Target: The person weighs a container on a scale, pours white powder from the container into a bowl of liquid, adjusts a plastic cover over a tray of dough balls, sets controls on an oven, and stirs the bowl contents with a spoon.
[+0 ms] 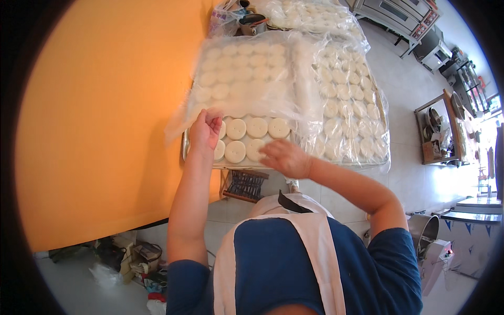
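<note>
Pale, flat dough rounds [235, 151] sit in rows on a tray [186, 144] in front of me, the nearest ones uncovered and dotted with small holes. A clear plastic sheet [241, 100] covers the farther rows. My left hand [206, 130] is closed on the sheet's near edge, at the tray's left side. Above the near right dough rounds hovers my right hand [286, 158], palm down, its fingers slightly apart and a little blurred. Nothing shows in it, and whether it touches the dough I cannot tell.
A second plastic-covered tray of dough rounds [350, 107] lies to the right, with another covered batch [310, 14] behind. A metal pot [253, 24] stands at the far left corner. An orange surface [105, 121] fills the left. Ovens [396, 16] stand far right.
</note>
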Tool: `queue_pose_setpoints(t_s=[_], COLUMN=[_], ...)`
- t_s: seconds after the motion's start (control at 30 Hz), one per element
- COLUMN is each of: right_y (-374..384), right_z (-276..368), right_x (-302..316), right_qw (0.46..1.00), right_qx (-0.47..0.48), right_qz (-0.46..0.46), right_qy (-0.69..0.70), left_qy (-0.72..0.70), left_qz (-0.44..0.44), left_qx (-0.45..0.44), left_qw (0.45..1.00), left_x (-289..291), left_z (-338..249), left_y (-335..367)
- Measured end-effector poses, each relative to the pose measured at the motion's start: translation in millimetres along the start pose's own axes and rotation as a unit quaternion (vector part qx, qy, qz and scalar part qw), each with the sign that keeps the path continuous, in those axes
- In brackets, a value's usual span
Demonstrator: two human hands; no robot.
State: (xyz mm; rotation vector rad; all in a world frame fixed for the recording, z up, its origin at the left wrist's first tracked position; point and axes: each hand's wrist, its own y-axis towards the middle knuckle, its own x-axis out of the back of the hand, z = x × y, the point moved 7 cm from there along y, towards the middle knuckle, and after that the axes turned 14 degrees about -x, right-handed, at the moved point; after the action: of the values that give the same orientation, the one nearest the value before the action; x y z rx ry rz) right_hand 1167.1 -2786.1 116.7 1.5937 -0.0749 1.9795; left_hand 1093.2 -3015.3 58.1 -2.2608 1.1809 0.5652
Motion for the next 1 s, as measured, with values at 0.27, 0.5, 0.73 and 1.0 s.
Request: queue_pose_setpoints(t_s=[0.27,0.5,0.73,1.0], right_y=[-82.1,-105.4,-226.1,-248.4], right_z=[-53.1,-88.7,-175.8,-176.1], right_x=[-48.6,-28.2,6.4,-11.3], right_qw=[0.972,0.939,0.651,0.535], right_qx=[-0.189,-0.336,-0.582,-0.611], right_qz=[0.104,0.059,-0.372,-0.411], right_qy=[-0.092,-0.044,0.314,0.415], left_qy=[-0.010,-0.068,-0.111,-0.119], left_qz=[0.008,-0.032,-0.043,-0.070], left_qx=[-0.010,-0.025,-0.031,-0.026], left_qw=[1.000,0.997,0.992,0.990], left_x=[-10.9,1.4,6.5,24.1], left_z=[0.7,0.1,-0.1,3.4], left_y=[-2.6,11.6,16.9,27.5])
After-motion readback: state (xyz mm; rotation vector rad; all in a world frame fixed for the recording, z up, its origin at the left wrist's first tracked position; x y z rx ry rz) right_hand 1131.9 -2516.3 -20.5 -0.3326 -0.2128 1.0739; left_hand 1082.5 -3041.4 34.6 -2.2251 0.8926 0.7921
